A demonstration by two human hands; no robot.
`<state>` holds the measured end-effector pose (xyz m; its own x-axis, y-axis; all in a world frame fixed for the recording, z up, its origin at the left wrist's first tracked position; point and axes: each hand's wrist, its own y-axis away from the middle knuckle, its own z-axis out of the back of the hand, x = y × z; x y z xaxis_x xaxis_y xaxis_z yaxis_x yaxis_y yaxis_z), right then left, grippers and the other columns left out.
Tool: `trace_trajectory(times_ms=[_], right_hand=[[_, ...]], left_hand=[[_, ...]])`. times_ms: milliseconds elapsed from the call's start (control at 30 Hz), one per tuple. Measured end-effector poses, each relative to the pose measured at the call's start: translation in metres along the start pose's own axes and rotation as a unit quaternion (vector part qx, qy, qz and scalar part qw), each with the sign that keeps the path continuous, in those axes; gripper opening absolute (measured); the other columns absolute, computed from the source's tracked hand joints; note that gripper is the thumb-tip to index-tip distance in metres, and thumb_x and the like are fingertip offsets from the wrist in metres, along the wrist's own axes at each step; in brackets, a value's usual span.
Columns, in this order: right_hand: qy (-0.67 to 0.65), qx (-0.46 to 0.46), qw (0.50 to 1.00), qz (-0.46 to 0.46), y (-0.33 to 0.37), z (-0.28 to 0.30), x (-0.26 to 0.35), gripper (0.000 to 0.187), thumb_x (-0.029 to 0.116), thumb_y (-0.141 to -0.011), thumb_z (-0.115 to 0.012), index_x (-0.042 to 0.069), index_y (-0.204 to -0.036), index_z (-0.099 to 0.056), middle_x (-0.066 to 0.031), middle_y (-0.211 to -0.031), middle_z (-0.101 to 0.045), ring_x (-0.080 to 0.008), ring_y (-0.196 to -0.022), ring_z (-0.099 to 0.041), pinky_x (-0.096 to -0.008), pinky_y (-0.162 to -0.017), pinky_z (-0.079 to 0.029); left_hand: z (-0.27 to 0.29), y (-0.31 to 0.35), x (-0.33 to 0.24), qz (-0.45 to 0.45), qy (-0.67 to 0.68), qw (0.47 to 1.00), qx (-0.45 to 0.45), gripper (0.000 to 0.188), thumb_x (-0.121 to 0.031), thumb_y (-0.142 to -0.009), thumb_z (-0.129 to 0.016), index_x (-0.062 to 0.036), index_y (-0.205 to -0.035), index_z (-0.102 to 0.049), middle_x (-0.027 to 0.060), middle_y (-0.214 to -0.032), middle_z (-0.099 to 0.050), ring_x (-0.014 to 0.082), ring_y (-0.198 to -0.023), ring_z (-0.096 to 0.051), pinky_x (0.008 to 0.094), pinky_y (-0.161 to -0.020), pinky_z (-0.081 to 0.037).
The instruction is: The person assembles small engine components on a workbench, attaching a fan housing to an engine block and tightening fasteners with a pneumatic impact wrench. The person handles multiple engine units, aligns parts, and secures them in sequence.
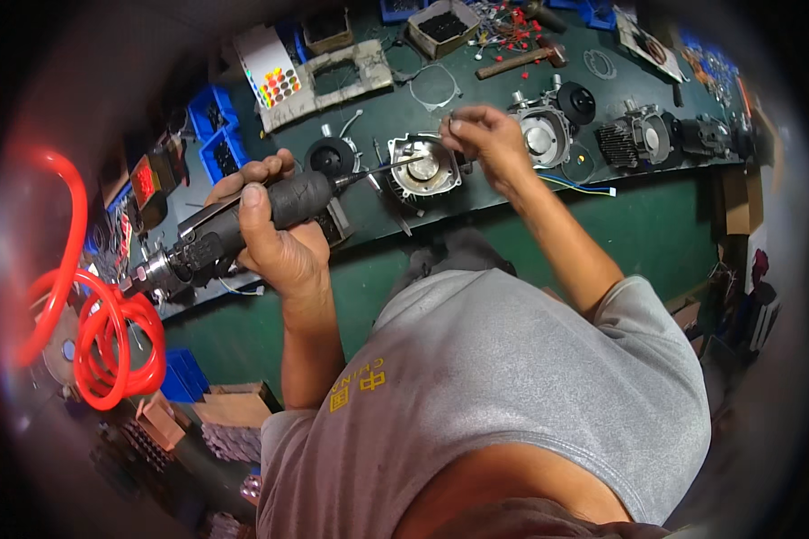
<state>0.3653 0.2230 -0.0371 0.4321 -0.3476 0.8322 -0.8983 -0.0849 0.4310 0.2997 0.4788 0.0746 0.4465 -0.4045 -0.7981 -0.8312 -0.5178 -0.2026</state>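
Note:
My left hand [283, 256] is wrapped round a black air screwdriver [298, 199] held almost level. Its long thin bit reaches right, and the tip appears over a round metal motor housing [406, 185] at the bench's near edge. Just beyond the housing's right side, my right hand [494, 148] is raised with thumb and fingertips pinched together. Whatever small thing they may hold is too small to make out. A red coiled air hose [121, 359] hangs at the left, by the tool's rear end.
More housings [541, 139] and a finned motor [634, 139] line the green bench [503, 193] at right. A black round part [331, 157] lies left of the bit. Blue bins [220, 153], a hammer [517, 63] and a parts tray [442, 22] sit farther back.

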Motion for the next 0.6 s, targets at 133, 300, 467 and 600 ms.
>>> trace_trajectory(times_ms=[133,300,467,600], right_hand=[[-0.17,0.016,0.985,-0.036,0.048,-0.001,-0.034,0.023,-0.002,-0.096,-0.068,-0.007,-0.118,-0.062,-0.02,-0.112,-0.071,-0.0267,-0.101,-0.074,-0.0308,-0.089,-0.065],[-0.24,0.041,0.969,-0.036,0.07,-0.005,-0.049,0.02,-0.002,-0.097,-0.068,-0.003,-0.116,-0.066,-0.0151,-0.11,-0.072,-0.0249,-0.103,-0.074,-0.032,-0.09,-0.066],[-0.232,0.035,0.972,-0.027,0.081,0.001,-0.054,0.021,0.0,-0.097,-0.069,-0.003,-0.117,-0.066,-0.0149,-0.11,-0.072,-0.0243,-0.102,-0.074,-0.0328,-0.09,-0.066],[-0.187,0.073,0.979,-0.03,0.087,0.014,-0.053,0.022,0.003,-0.097,-0.071,-0.002,-0.117,-0.066,-0.0152,-0.108,-0.073,-0.0234,-0.098,-0.075,-0.0325,-0.086,-0.066]], left_hand=[[0.0,0.002,-0.001,0.014,0.041,0.999,-0.013,0.023,-0.014,-0.092,-0.068,-0.0093,-0.111,-0.058,0.0083,-0.103,-0.065,0.0228,-0.1,-0.064,0.049,-0.105,-0.05],[0.004,0.009,-0.001,0.038,0.056,0.998,0.001,0.02,-0.014,-0.093,-0.068,-0.0087,-0.109,-0.058,0.0069,-0.103,-0.066,0.0229,-0.102,-0.064,0.0489,-0.107,-0.048],[0.007,0.017,-0.002,0.056,0.076,0.995,0.012,0.018,-0.014,-0.093,-0.068,-0.0083,-0.107,-0.059,0.0065,-0.103,-0.066,0.0225,-0.102,-0.064,0.0485,-0.108,-0.048],[0.008,0.023,-0.004,0.071,0.081,0.994,0.012,0.018,-0.014,-0.093,-0.068,-0.0081,-0.107,-0.059,0.0069,-0.103,-0.065,0.0217,-0.101,-0.064,0.0486,-0.108,-0.048]])
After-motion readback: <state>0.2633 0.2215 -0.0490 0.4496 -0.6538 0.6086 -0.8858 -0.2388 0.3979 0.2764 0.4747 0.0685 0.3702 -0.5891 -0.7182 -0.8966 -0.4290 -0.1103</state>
